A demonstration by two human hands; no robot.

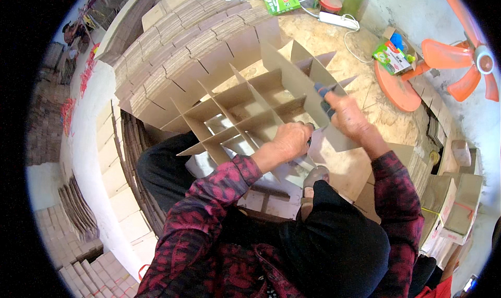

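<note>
A grid of interlocked cardboard dividers [242,97] stands on edge in front of me, its cells open upward. My left hand [290,142] is closed at its near side, with the fingertips pressed on the cardboard and partly hidden. To the right, my right hand [348,117] grips a tall cardboard strip [334,137] at the grid's right end. Dark coverings are wrapped round its fingers. Some strips stick out unevenly past the crossings.
Slotted cardboard sheets [193,42] are stacked at the far left. An orange fan [469,68] stands at the far right, near a green and white box [391,57]. A white power strip [339,20] lies at the back. Cardboard boxes [454,204] sit at right.
</note>
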